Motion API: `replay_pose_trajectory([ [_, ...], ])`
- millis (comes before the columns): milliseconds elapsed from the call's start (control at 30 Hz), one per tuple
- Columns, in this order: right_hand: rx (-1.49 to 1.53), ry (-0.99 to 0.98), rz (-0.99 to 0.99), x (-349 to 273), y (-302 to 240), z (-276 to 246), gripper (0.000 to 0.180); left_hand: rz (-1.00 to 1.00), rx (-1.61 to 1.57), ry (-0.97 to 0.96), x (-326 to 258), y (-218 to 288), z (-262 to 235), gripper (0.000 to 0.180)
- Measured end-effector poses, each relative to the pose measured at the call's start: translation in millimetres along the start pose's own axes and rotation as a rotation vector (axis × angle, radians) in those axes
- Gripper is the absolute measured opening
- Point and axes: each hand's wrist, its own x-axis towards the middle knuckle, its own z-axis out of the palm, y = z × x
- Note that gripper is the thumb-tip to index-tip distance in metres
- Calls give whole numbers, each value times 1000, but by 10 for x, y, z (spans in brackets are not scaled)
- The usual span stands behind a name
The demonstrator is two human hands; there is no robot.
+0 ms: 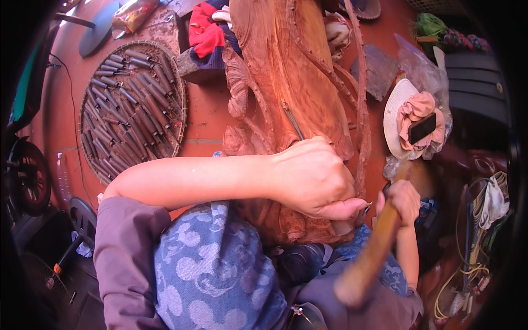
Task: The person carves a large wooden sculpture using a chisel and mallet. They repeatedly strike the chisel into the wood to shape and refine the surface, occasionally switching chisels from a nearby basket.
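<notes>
L hand [311,176] fisted tight round a thin chisel [293,122], its shaft against the carved wood [313,71], which sits centre, in front of the person. R hand [404,201] closed round a blurred wooden club [377,242]. Red tile flr [206,113]; L side, woven basket [182,102] w/ many dark-handled tools [135,113], clear btl [63,176] nr it. R side, white hat [392,115] w/ pink cloth [407,113] & phone [422,128].

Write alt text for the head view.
A person's left hand holds a slim metal chisel-like tool over reddish carved wood while the right hand holds a motion-blurred wooden mallet. At left, a round woven tray of dark rods lies on the red floor.
</notes>
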Motion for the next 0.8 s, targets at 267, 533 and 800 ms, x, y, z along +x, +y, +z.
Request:
replay_pose_trajectory([
  [267,30,22,9,7,27,122,35,-24,16,47,-74,18,9,45],
  [533,-95,4,21,-78,72,65,35,14,39,-18,-14,-56,-44,46],
  [800,-36,-119,109,-70,77,66,32,78,144,-174,5,-100,-207,47],
])
